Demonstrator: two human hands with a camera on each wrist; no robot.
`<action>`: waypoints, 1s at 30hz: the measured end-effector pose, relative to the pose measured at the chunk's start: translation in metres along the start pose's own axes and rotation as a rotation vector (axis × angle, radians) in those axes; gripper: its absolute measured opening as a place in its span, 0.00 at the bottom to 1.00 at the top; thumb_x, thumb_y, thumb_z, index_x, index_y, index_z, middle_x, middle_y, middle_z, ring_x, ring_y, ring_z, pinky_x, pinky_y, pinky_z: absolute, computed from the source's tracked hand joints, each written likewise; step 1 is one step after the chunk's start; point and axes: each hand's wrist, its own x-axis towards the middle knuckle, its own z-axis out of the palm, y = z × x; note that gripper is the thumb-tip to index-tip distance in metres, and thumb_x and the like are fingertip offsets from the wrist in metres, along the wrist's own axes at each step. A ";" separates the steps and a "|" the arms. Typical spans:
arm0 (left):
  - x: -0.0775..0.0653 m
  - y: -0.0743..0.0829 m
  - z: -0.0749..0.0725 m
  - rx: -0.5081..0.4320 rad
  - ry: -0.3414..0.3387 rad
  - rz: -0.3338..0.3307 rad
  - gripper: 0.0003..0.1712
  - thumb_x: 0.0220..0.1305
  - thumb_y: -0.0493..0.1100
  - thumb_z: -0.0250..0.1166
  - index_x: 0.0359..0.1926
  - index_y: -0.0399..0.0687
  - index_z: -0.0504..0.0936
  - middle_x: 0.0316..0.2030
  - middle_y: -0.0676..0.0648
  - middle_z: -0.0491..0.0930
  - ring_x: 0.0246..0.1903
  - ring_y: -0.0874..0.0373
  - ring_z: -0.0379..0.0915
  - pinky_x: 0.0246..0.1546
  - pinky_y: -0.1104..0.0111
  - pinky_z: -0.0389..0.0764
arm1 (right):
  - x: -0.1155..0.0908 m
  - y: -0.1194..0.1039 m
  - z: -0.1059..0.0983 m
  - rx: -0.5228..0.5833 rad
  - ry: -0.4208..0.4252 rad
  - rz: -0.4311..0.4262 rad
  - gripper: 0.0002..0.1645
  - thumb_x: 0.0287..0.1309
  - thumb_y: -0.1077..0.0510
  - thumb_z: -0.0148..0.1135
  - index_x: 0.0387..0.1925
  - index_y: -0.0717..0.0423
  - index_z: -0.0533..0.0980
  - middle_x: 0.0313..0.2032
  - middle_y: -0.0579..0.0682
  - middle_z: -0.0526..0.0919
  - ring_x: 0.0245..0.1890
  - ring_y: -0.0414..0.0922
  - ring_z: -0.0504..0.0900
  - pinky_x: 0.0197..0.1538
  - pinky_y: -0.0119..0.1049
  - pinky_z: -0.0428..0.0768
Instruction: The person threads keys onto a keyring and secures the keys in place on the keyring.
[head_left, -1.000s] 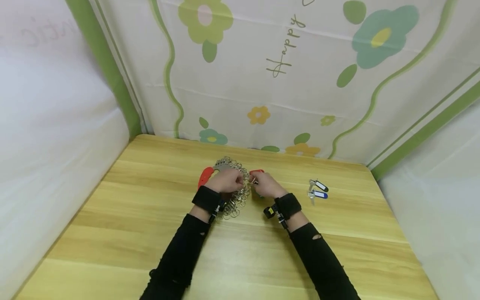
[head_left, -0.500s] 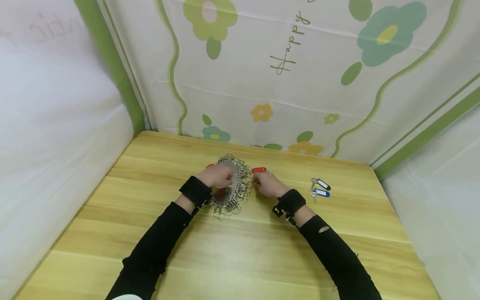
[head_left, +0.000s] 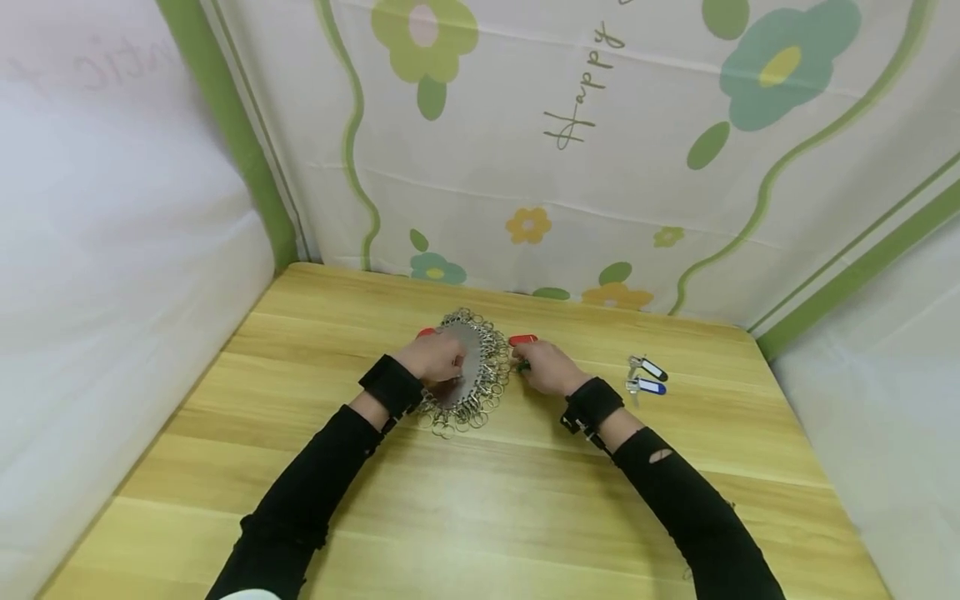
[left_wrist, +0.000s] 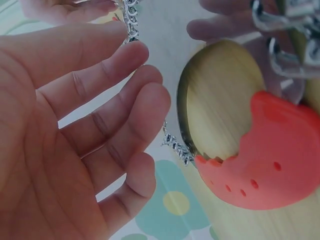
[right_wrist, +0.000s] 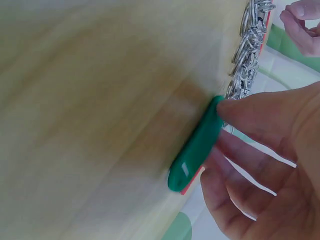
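Note:
A round metal plate point(head_left: 471, 354) lies on the table, its edge ringed with small hooks and many split rings. It has a red grip point(left_wrist: 280, 165) with a cut-out beside it. Over the plate's left part is my left hand point(head_left: 429, 358), its fingers loosely bent and nothing seen between them; they are mirrored in the metal. Just right of the ringed edge, my right hand point(head_left: 550, 368) pinches a green key tag point(right_wrist: 197, 145) by one end between thumb and fingers. A red key tag point(head_left: 522, 339) lies just beyond that hand, partly covered in the right wrist view.
To the right on the wooden table point(head_left: 480, 517) lie a black key tag point(head_left: 654, 369) and a blue key tag point(head_left: 652, 387), each with keys. A white flowered cloth wall point(head_left: 465, 167) rises behind the table, and more cloth stands at both sides.
My left hand has drawn back leftward from the ringed edge onto the plate, baring more metal and covering most of the red grip. My right hand has shifted slightly right, away from the rings.

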 end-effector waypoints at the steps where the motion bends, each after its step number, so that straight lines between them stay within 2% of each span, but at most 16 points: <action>1: 0.000 0.000 0.000 0.006 0.003 -0.010 0.07 0.65 0.40 0.60 0.30 0.47 0.83 0.24 0.53 0.76 0.22 0.60 0.71 0.28 0.68 0.72 | -0.001 0.002 0.000 -0.003 0.010 -0.004 0.18 0.53 0.72 0.61 0.48 0.63 0.76 0.45 0.57 0.81 0.46 0.52 0.79 0.50 0.44 0.76; 5: 0.002 -0.001 0.001 0.013 0.020 -0.023 0.10 0.65 0.40 0.60 0.27 0.47 0.83 0.22 0.54 0.75 0.22 0.61 0.70 0.27 0.69 0.71 | -0.008 0.010 -0.001 0.001 0.053 0.017 0.13 0.58 0.68 0.59 0.46 0.63 0.77 0.44 0.57 0.81 0.45 0.52 0.79 0.49 0.45 0.76; 10: 0.002 0.003 0.002 -0.024 0.052 0.007 0.15 0.66 0.38 0.58 0.21 0.47 0.80 0.15 0.55 0.69 0.16 0.62 0.63 0.22 0.72 0.65 | -0.028 0.024 -0.010 0.071 0.111 0.122 0.09 0.61 0.64 0.57 0.42 0.62 0.79 0.41 0.56 0.81 0.42 0.52 0.79 0.46 0.47 0.76; 13: 0.001 0.007 0.002 -0.025 0.059 -0.006 0.17 0.67 0.39 0.57 0.19 0.49 0.75 0.14 0.54 0.63 0.15 0.62 0.57 0.21 0.71 0.61 | -0.043 0.036 -0.016 0.090 0.132 0.193 0.11 0.61 0.63 0.56 0.42 0.64 0.79 0.40 0.57 0.81 0.42 0.53 0.80 0.46 0.49 0.76; 17: 0.003 0.016 0.002 -0.018 0.067 0.012 0.14 0.67 0.38 0.56 0.23 0.50 0.78 0.16 0.54 0.66 0.17 0.61 0.58 0.23 0.70 0.62 | -0.066 0.054 -0.022 0.060 0.138 0.270 0.12 0.62 0.63 0.55 0.43 0.67 0.78 0.40 0.61 0.80 0.41 0.56 0.79 0.45 0.50 0.76; 19: 0.006 0.019 0.004 0.013 0.084 0.047 0.11 0.66 0.38 0.57 0.26 0.49 0.80 0.19 0.53 0.70 0.19 0.61 0.62 0.25 0.69 0.65 | -0.078 0.064 -0.024 0.043 0.139 0.284 0.13 0.62 0.64 0.54 0.43 0.68 0.78 0.40 0.63 0.79 0.41 0.58 0.78 0.44 0.51 0.76; 23: 0.012 0.024 0.009 0.147 0.136 0.118 0.05 0.63 0.37 0.61 0.31 0.48 0.81 0.25 0.51 0.77 0.25 0.59 0.71 0.30 0.68 0.72 | -0.101 0.084 -0.029 -0.008 0.142 0.292 0.13 0.62 0.65 0.55 0.44 0.71 0.77 0.40 0.65 0.77 0.41 0.61 0.77 0.44 0.53 0.75; 27: 0.018 0.029 0.015 0.238 0.150 0.120 0.05 0.61 0.35 0.63 0.33 0.51 0.82 0.29 0.52 0.79 0.30 0.59 0.75 0.35 0.65 0.76 | -0.123 0.099 -0.035 -0.078 0.133 0.325 0.13 0.57 0.68 0.57 0.44 0.71 0.78 0.39 0.66 0.76 0.40 0.62 0.76 0.43 0.54 0.75; 30: 0.021 0.034 0.017 0.266 0.137 0.106 0.11 0.60 0.32 0.60 0.30 0.52 0.83 0.25 0.54 0.78 0.26 0.61 0.72 0.33 0.66 0.75 | -0.134 0.106 -0.038 -0.111 0.114 0.354 0.15 0.54 0.71 0.57 0.44 0.70 0.78 0.36 0.66 0.76 0.36 0.59 0.76 0.38 0.52 0.75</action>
